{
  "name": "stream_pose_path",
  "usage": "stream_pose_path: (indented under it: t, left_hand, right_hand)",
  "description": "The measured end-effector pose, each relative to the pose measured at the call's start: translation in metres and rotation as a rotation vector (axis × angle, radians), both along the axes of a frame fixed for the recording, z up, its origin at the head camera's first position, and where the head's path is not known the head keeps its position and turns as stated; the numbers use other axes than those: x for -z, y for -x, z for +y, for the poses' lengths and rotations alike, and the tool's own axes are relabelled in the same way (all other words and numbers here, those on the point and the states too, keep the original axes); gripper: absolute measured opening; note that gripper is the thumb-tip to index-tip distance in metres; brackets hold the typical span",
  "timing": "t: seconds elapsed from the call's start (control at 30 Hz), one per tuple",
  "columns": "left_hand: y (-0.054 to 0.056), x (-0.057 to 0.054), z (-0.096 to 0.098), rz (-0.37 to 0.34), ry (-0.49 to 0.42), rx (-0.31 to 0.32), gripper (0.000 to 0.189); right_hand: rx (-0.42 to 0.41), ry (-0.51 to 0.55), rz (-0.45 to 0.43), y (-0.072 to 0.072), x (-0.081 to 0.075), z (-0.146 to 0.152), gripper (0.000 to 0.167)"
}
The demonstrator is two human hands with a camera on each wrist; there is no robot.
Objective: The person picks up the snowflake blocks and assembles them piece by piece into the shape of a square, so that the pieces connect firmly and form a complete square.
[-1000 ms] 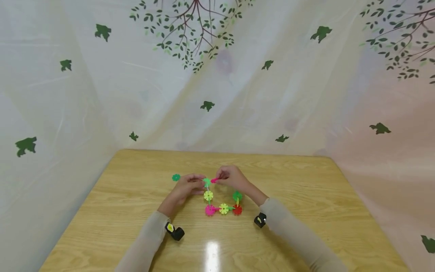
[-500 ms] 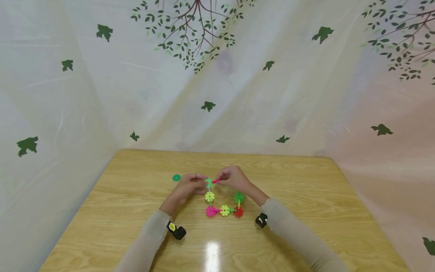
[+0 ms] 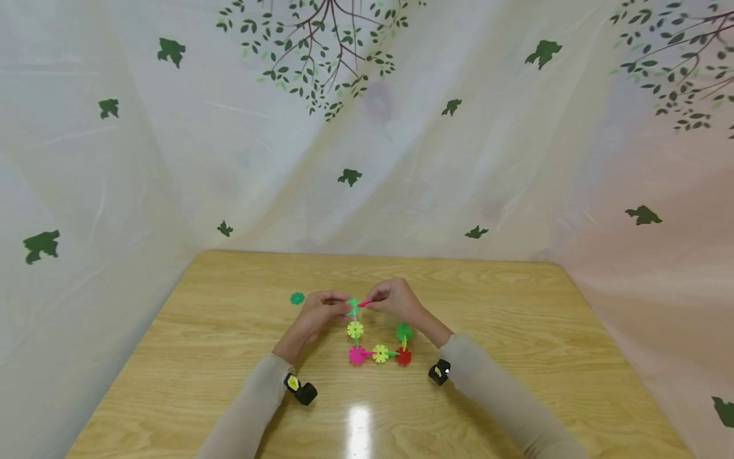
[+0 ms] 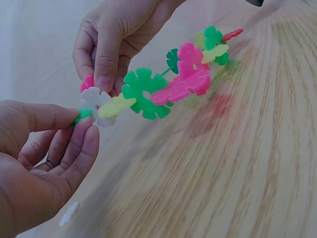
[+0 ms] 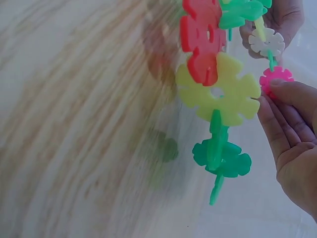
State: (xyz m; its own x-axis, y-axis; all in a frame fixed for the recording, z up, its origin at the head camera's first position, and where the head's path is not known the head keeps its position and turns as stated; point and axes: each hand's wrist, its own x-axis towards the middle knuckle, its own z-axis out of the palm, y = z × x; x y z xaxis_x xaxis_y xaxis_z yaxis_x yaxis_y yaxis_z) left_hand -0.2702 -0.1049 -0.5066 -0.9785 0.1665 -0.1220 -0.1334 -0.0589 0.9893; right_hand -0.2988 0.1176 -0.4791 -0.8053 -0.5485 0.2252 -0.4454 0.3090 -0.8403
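Note:
A chain of flower-shaped plastic discs, bent into an open U, is held between both hands. My left hand pinches a green disc at the chain's far-left end; a white disc sits beside its fingertips. With thumb and fingers my right hand pinches a pink disc, its edge against or very close to the green disc. Along the chain are a yellow disc, a magenta disc, another yellow disc, a red disc and a green end disc.
A loose green disc lies on the wooden table, left of my left hand. Behind the table hangs a pale cloth with printed leaves and birds. Each wrist wears a small black camera.
The left hand and the chain have shifted slightly right. The pink disc in the right hand has turned and now looks more edge-on beside the green disc.

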Motion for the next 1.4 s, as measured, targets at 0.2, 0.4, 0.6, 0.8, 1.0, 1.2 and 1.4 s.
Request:
stream_pose_path:
  t: [0.2,0.4,0.6,0.8,1.0,1.2,1.4]
  left_hand:
    - [0.0,-0.001,0.0,0.002,0.026,0.0,0.025]
    - [0.0,-0.005,-0.001,0.022,0.051,0.014,0.025]
    - [0.001,-0.006,-0.003,0.021,0.062,0.04,0.028]
    - [0.0,-0.003,-0.014,0.03,0.108,0.083,0.03]
    - [-0.003,-0.001,-0.029,0.013,0.092,0.157,0.036]
    - [-0.005,0.004,-0.04,0.002,0.074,0.174,0.037]
    - [-0.006,0.007,-0.047,-0.008,0.062,0.172,0.038]
  right_hand:
    - [0.022,0.035,-0.028,-0.001,0.002,-0.001,0.009]
    - [0.033,0.057,-0.057,-0.002,0.003,-0.003,0.009]
    - [0.003,0.054,-0.05,-0.003,0.002,-0.003,0.008]
    - [-0.039,0.006,-0.07,-0.004,-0.001,-0.008,0.007]
    - [-0.164,-0.105,-0.086,0.002,-0.011,-0.013,0.017]
    - [-0.279,-0.196,-0.032,0.02,-0.024,-0.022,0.022]
    - [-0.309,-0.258,0.008,0.04,-0.029,-0.039,0.024]
